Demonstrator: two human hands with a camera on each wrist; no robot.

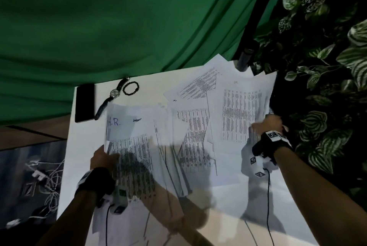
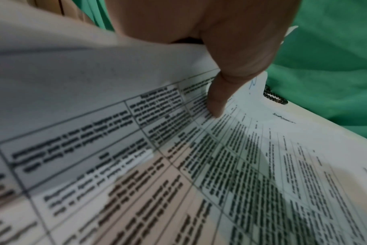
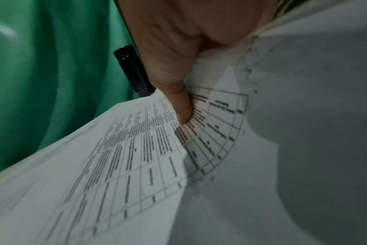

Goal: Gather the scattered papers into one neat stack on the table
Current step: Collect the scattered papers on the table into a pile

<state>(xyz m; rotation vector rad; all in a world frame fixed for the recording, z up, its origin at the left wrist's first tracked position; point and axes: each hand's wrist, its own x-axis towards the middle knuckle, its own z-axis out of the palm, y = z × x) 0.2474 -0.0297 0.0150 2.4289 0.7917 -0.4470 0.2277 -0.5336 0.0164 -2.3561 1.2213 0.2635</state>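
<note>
1. Green draped cloth backdrop (image 1: 119,27) behind; dark striped foliage (image 1: 327,67) at right; white table top (image 1: 83,146) below, lit patchily and crossed by arm shadows.
2. Printed white paper sheets with dense tables (image 1: 198,130) spread across most of the table, overlapping at differing angles, a few reaching the far right corner. No single squared stack anywhere in sight.
3. Left hand (image 1: 103,159) at the left edge of a sheet headed with blue handwritten letters (image 1: 127,136); in the left wrist view, thumb (image 2: 218,102) pressed on the printed face and that sheet's edge lifted and curled, so pinching it; other fingers hidden beneath.
4. Right hand (image 1: 267,124) at the right edge of the rightmost sheet (image 1: 244,110); in the right wrist view, thumb (image 3: 182,107) dug into a crease of bowed paper, clamped on it; fingers under the sheet out of sight.
5. Judged stage: early. Both outer edges seized, probably for drawing the spread inward; merging, aligning and squaring all remain.
6. Beside the papers, at far left and untouched: black slab phone (image 1: 85,102), wristwatch with dark strap (image 1: 113,94), black bead bracelet (image 1: 130,87). Dark cylindrical object (image 1: 245,61) at the far corner, touching or just behind the sheets; cannot tell which.
7. Likely risk, as a judgement: thin sheets creasing or sliding apart under the pinches.
</note>
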